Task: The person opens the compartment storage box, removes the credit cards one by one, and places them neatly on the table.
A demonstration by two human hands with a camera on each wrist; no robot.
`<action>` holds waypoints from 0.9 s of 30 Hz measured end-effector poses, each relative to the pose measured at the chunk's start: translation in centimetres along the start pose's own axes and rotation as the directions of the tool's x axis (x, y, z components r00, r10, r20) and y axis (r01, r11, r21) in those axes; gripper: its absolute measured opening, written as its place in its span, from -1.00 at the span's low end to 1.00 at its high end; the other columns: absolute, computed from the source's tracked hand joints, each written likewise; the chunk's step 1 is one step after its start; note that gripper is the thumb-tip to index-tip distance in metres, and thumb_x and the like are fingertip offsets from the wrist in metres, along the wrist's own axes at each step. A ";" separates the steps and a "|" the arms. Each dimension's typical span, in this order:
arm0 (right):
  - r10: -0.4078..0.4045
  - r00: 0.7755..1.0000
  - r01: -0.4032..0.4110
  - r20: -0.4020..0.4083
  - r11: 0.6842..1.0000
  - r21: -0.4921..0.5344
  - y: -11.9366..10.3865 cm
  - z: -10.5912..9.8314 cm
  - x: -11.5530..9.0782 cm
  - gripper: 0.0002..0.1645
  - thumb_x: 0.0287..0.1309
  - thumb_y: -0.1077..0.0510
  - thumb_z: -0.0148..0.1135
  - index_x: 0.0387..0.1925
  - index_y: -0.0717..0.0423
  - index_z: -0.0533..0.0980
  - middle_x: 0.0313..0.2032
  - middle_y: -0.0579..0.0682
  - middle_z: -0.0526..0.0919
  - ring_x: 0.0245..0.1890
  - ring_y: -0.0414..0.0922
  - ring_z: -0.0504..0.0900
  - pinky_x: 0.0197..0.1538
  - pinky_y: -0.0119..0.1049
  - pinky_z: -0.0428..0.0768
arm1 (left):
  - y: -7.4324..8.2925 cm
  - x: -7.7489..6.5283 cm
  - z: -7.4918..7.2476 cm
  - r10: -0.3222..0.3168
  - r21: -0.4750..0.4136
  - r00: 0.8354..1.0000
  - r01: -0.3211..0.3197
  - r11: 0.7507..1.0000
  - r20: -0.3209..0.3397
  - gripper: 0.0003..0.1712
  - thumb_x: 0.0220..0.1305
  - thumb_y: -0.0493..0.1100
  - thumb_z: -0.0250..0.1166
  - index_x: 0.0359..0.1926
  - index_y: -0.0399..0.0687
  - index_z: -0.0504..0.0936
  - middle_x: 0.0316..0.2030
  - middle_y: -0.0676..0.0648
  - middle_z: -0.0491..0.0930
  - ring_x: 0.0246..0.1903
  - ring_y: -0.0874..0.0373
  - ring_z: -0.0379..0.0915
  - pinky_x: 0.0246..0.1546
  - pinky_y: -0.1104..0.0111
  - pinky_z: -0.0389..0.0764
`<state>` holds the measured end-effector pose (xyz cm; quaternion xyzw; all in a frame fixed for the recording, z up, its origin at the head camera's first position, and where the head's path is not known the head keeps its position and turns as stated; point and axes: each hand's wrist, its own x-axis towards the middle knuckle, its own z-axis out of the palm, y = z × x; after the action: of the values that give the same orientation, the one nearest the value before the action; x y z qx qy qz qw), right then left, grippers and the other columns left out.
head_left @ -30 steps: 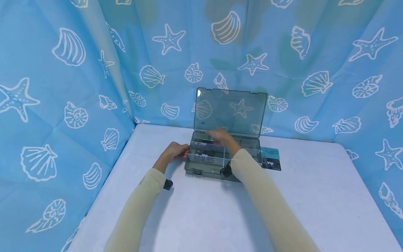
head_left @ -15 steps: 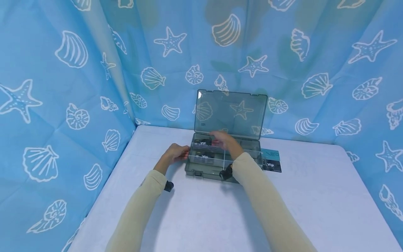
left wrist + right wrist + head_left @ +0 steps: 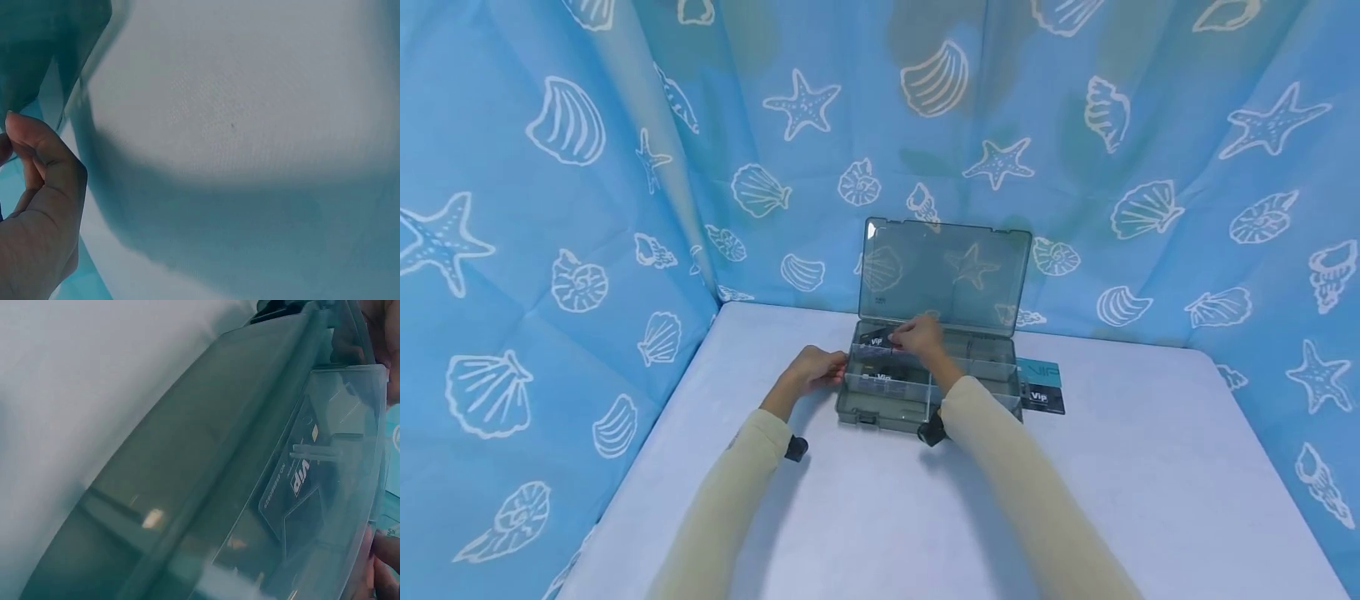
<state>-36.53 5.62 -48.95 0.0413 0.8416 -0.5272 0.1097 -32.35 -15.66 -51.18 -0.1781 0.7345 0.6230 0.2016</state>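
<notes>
A smoky see-through storage box (image 3: 880, 407) with compartments stands on the table, its lid (image 3: 943, 271) raised at the back. My left hand (image 3: 811, 368) holds the box's left side; the left wrist view shows its thumb and curled fingers by the box edge. Over the back row, my right hand (image 3: 919, 337) pinches the right edge of a black "Vip" card (image 3: 876, 338) in the back left compartment. Another black "Vip" card (image 3: 883, 377) lies in the middle left compartment. Clear dividers partly cover the right fingers (image 3: 386, 556) in the right wrist view.
Right of the box, a teal card (image 3: 1043, 368) and a black "Vip" card (image 3: 1047, 399) lie on the white table (image 3: 865, 517). A blue shell-patterned curtain (image 3: 820, 208) hangs along the back and sides. Each wrist carries a small black camera (image 3: 797, 449).
My right hand has lifted slightly and its fingers have come round to the right edge of the back left card, which shows more now. The left hand keeps its place on the box.
</notes>
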 end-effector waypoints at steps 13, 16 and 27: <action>0.011 0.998 -0.029 0.065 0.958 0.286 0.4 -5.5 -1.5 -0.64 0.25 0.29 0.25 0.07 0.34 0.54 0.08 0.23 0.56 -0.27 -0.09 0.70 0.05 -0.10 0.61 | -0.2 0.4 -0.2 0.027 -0.011 1.000 -0.027 1.000 0.009 -0.77 0.32 -0.18 0.21 -0.23 -0.31 0.61 -0.46 -0.05 0.58 -0.54 0.24 0.51 -0.43 0.47 0.62; 0.003 0.997 -0.024 0.071 0.956 0.293 1.4 -7.0 -2.0 -0.62 0.27 0.29 0.23 0.09 0.37 0.52 0.07 0.28 0.55 -0.26 -0.09 0.70 0.11 -0.06 0.56 | -0.2 0.3 -0.2 0.025 -0.012 0.999 -0.024 1.000 0.022 -0.76 0.32 -0.18 0.21 -0.20 -0.33 0.61 -0.44 -0.06 0.59 -0.53 0.24 0.51 -0.42 0.47 0.62; 0.032 0.999 -0.025 -0.024 0.974 0.226 6.7 -14.0 -4.5 -0.56 0.31 0.19 0.22 0.14 0.35 0.49 0.14 0.26 0.52 -0.23 -0.15 0.70 0.11 -0.09 0.57 | 0.0 0.1 -0.3 0.016 0.004 1.000 -0.016 1.000 0.019 -0.69 0.32 -0.15 0.22 -0.12 -0.37 0.60 -0.39 -0.09 0.60 -0.53 0.24 0.52 -0.42 0.47 0.61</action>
<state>-32.89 21.37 -47.91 0.0728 0.7771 -0.6171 0.1003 -32.44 -15.92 -51.22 -0.1657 0.7354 0.6247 0.2039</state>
